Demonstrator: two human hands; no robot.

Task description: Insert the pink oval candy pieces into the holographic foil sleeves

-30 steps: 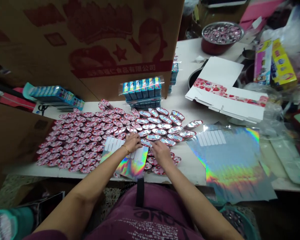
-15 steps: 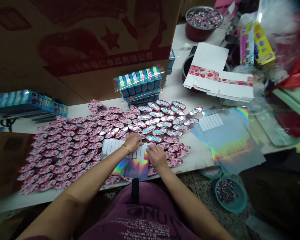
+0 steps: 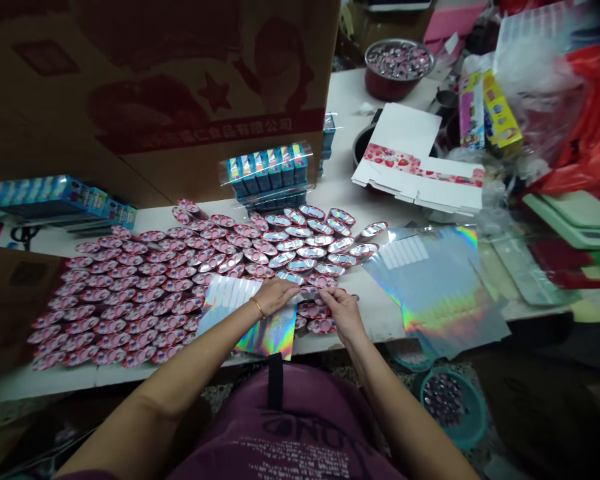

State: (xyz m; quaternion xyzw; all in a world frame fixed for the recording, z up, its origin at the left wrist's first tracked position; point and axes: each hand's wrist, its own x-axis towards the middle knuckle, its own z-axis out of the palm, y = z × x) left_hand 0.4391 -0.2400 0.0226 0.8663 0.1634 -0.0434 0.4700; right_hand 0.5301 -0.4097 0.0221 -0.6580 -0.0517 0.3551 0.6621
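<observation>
Nearest to me, at the bottom of the frame, is the purple shirt of the person I watch through from far away. Just above it are the two bare hands. The right hand pinches the right end of a thin, dark strip between thumb and fingers. The left hand has its fingertips at the strip's left end, but I can't tell if they grip it or just touch it.

The strip is the thing to watch. It sits in the gap between the hands, right of the left hand and left of the right one. Its long side runs across the frame, almost level, so each hand has one end. Neither hand looks nearer. I can't tell if it touches the packs below.

Under the left hand and wrist is a shiny rainbow sticker sheet, lying on top of some pink oval packs. Those fill the left of the white table. A bit farther, near the middle, oval packs with silvery tops stand close together. More shiny sheets lie to the right.

Farther up are a row of blue packs, a flat white carton with strawberries, and a big brown box at upper left. Farthest is a full bowl.
</observation>
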